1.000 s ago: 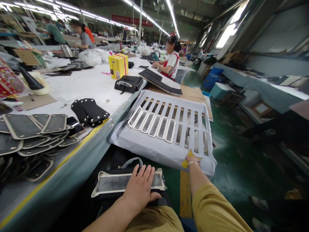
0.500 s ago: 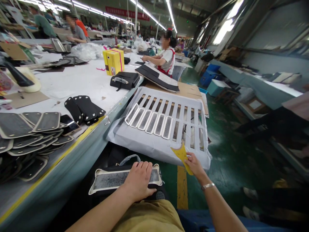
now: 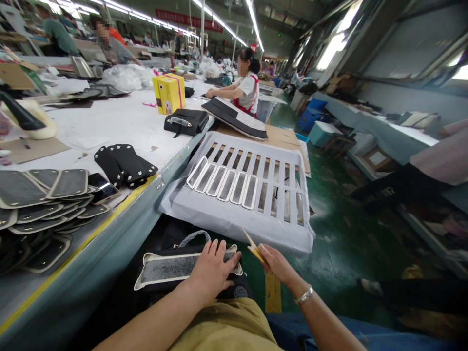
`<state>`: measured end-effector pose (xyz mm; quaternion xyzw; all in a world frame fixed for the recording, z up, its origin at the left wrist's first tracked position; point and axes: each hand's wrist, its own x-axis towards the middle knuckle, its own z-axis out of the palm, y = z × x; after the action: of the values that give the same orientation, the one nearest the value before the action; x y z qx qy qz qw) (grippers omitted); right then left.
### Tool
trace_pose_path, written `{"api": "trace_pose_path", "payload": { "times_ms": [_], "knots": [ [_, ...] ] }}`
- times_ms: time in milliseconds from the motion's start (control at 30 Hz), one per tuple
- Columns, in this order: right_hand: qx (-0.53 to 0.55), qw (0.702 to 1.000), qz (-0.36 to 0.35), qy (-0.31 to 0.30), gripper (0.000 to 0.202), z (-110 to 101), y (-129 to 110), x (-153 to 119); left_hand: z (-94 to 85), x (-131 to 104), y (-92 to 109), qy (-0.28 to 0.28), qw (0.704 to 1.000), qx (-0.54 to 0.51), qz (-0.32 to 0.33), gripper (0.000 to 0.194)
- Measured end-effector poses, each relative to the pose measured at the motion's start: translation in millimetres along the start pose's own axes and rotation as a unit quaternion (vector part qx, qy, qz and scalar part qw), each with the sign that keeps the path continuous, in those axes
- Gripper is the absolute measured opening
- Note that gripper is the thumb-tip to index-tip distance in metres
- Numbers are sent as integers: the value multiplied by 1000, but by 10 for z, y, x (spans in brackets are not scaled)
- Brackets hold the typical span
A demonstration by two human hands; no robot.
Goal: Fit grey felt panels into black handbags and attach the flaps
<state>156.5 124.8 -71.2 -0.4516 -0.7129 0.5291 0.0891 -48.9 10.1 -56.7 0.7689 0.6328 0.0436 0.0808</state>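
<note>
In the head view, my left hand (image 3: 211, 272) lies on a long dark panel with a raised white edge (image 3: 168, 269), its fingers spread over the right part. That panel sits on a black bag (image 3: 239, 287) on my lap, with a plastic-wrapped handle (image 3: 193, 237) behind it. My right hand (image 3: 277, 265) pinches a thin yellow flat piece (image 3: 255, 247), now seen nearly edge-on, just right of the panel's end. Beyond both hands, several white-edged strips (image 3: 226, 185) lie in a row on a slatted grey plastic rack (image 3: 197, 214).
On the white table (image 3: 120, 122) at left are stacked white-edged panels (image 3: 44, 195), black pieces (image 3: 127, 163), a phone (image 3: 104, 189), a black wallet-like bag (image 3: 186, 122) and a yellow box (image 3: 169, 94). A co-worker (image 3: 248, 87) works beyond the rack.
My right hand has moved left towards the panel, turning the yellow piece from flat-on to edge-on. My left hand's fingers have spread wider on the panel.
</note>
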Motion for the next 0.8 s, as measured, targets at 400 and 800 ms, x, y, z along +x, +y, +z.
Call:
{"api": "trace_pose_path", "payload": {
  "times_ms": [400,800],
  "knots": [
    [-322,942,-73,-59,41,33,-361,199,-34,-21,-65,19,999,-50,6,68],
    [-417,908,-39,9,49,239,-576,317,-102,24,-135,-1,995,-100,13,64]
  ]
}}
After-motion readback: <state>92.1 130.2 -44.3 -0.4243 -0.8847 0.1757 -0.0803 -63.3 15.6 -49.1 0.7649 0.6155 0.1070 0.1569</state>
